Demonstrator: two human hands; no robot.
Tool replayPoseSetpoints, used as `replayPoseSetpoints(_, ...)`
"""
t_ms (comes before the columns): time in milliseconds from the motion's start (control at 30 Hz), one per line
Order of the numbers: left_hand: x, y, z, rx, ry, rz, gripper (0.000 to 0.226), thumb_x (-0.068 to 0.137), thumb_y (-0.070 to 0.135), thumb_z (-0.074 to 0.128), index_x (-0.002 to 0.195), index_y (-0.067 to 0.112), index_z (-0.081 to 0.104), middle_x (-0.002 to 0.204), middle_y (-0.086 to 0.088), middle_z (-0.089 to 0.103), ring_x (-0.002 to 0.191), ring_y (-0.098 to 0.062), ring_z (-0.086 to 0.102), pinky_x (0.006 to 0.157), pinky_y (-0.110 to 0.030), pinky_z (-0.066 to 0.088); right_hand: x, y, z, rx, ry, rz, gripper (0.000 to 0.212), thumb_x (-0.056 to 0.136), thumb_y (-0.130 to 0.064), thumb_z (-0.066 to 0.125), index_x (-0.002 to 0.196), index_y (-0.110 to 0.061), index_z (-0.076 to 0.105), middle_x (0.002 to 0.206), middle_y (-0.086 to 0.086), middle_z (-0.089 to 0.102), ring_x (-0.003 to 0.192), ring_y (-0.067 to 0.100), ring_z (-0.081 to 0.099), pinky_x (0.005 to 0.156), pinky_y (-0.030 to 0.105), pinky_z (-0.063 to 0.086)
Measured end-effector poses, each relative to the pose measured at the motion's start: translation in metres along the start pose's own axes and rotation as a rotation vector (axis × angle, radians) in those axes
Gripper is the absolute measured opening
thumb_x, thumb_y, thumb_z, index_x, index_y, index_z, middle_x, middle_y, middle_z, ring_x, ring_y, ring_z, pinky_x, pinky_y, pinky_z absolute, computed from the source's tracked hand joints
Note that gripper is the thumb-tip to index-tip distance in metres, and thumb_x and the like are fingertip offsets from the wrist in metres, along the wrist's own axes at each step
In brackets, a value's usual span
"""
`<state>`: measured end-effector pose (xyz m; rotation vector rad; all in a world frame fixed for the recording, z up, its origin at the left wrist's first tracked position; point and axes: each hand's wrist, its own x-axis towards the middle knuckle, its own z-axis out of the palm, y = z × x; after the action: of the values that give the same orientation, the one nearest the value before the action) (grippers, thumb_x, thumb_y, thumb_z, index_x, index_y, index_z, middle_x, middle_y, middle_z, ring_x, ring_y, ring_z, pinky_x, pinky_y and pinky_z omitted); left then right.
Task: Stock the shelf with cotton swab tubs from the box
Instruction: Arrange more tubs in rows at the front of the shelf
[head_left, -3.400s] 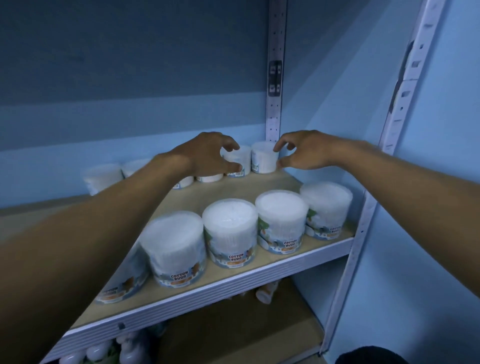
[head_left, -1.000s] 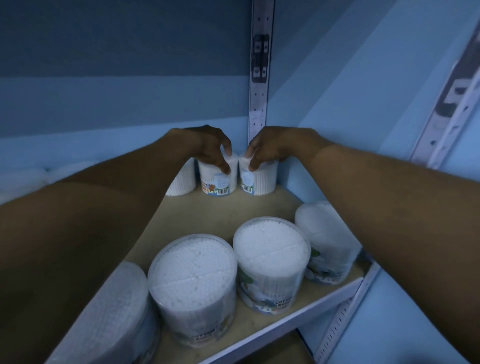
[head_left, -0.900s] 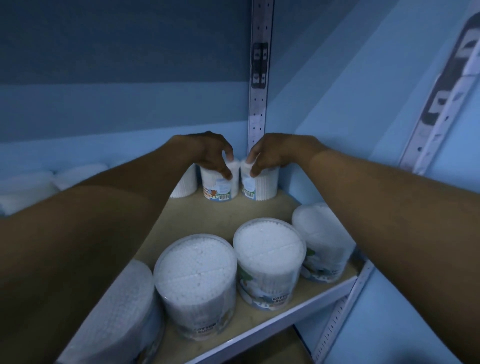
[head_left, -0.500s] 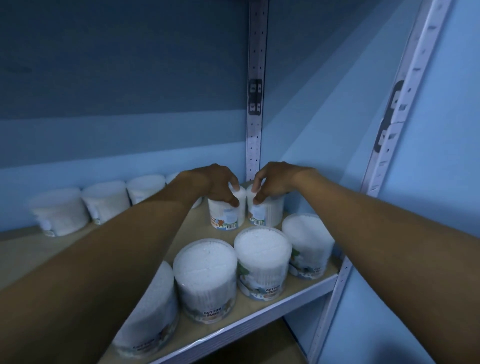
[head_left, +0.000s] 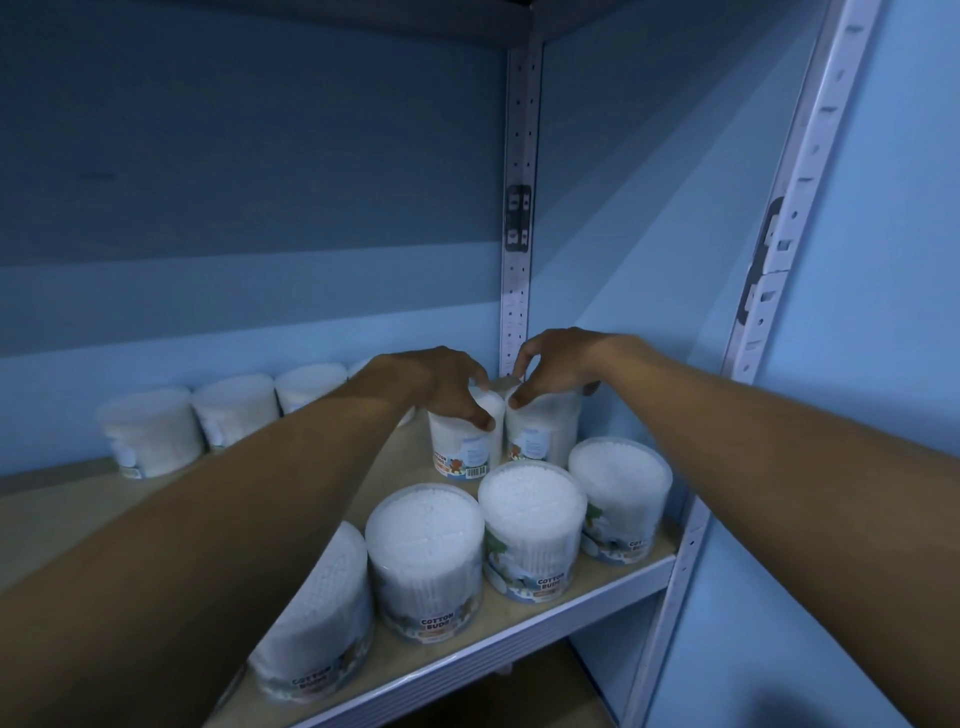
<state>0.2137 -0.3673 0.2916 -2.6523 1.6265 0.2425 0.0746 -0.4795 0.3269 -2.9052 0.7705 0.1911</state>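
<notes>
The shelf has bare board at its left and middle; four tubs line its front edge toward the right post. More tubs stand along the back wall. In the back right corner, the left hand grips the left tub from above, the right hand grips the right tub, the two tubs touching.

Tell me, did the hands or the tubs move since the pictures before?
Both hands came forward, each pulling a tub from the back corner to just behind the front row. The left hand holds the left tub; the right hand holds the right tub. The front-row tubs and the tubs along the back wall stayed put on the shelf.
</notes>
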Motion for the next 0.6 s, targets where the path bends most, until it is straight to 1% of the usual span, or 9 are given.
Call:
replayPoseSetpoints(100,0.0,0.0,-0.007,0.02,-0.04,0.009,0.073,0.078,0.066,0.066,0.142,0.037,0.045,0.147,0.007,0.045,0.132,-0.019,0.045,0.11,-0.038,0.038,-0.001,-0.004,-0.003,-0.061,-0.036,0.042,0.065,0.085,-0.055,0.07,0.14,-0.023,0.053,0.143,0.0,0.048,0.123,0.023,0.052,0.09,0.031,0.05)
replayPoseSetpoints(167,0.0,0.0,-0.01,0.041,-0.064,0.007,0.075,0.079,0.064,0.066,0.144,0.036,0.043,0.149,0.006,0.043,0.134,-0.02,0.043,0.111,-0.039,0.037,-0.001,-0.007,-0.001,-0.089,-0.063,0.07,0.069,0.085,-0.057,0.069,0.142,-0.023,0.051,0.142,0.001,0.049,0.115,0.023,0.053,0.093,0.034,0.052)
replayPoseSetpoints(233,0.001,0.0,-0.01,0.054,-0.086,0.002,0.077,0.079,0.063,0.066,0.146,0.035,0.041,0.151,0.005,0.041,0.135,-0.02,0.042,0.112,-0.039,0.035,0.001,-0.008,0.001,-0.1,-0.077,0.078,0.069,0.085,-0.055,0.069,0.142,-0.022,0.051,0.14,0.003,0.05,0.104,0.022,0.053,0.092,0.033,0.053)
replayPoseSetpoints(267,0.002,0.001,-0.009,0.053,-0.097,0.001,0.077,0.08,0.062,0.066,0.146,0.034,0.04,0.151,0.005,0.041,0.135,-0.02,0.042,0.111,-0.038,0.036,0.002,-0.009,0.003,-0.103,-0.081,0.076,0.068,0.085,-0.054,0.07,0.142,-0.022,0.051,0.14,0.003,0.05,0.102,0.022,0.053,0.092,0.033,0.053)
replayPoseSetpoints(367,0.004,0.001,-0.006,0.034,-0.104,0.001,0.075,0.081,0.061,0.067,0.146,0.032,0.042,0.151,0.004,0.041,0.133,-0.021,0.045,0.109,-0.036,0.039,0.007,-0.009,0.004,-0.112,-0.082,0.068,0.067,0.082,-0.051,0.074,0.14,-0.023,0.054,0.139,0.003,0.051,0.1,0.022,0.054,0.095,0.037,0.054)
replayPoseSetpoints(433,0.006,0.0,-0.005,0.012,-0.101,-0.002,0.075,0.079,0.061,0.068,0.144,0.032,0.045,0.15,0.003,0.042,0.13,-0.022,0.048,0.107,-0.036,0.043,0.008,-0.008,0.004,-0.107,-0.081,0.064,0.067,0.081,-0.05,0.076,0.139,-0.024,0.055,0.137,0.002,0.051,0.095,0.02,0.052,0.092,0.036,0.054)
replayPoseSetpoints(500,0.009,0.0,-0.004,-0.009,-0.103,-0.007,0.076,0.076,0.063,0.07,0.141,0.032,0.048,0.147,0.003,0.045,0.126,-0.023,0.052,0.104,-0.036,0.046,0.008,-0.007,0.003,-0.106,-0.086,0.052,0.064,0.081,-0.048,0.077,0.137,-0.024,0.057,0.136,0.001,0.051,0.096,0.02,0.052,0.091,0.034,0.054)
replayPoseSetpoints(600,0.009,0.002,-0.004,-0.038,-0.09,-0.025,0.076,0.071,0.065,0.074,0.136,0.03,0.053,0.142,0.003,0.049,0.121,-0.023,0.055,0.1,-0.035,0.05,0.01,-0.006,0.003,-0.103,-0.106,0.033,0.061,0.081,-0.043,0.078,0.135,-0.024,0.058,0.137,0.0,0.051,0.103,0.021,0.053,0.092,0.035,0.055)
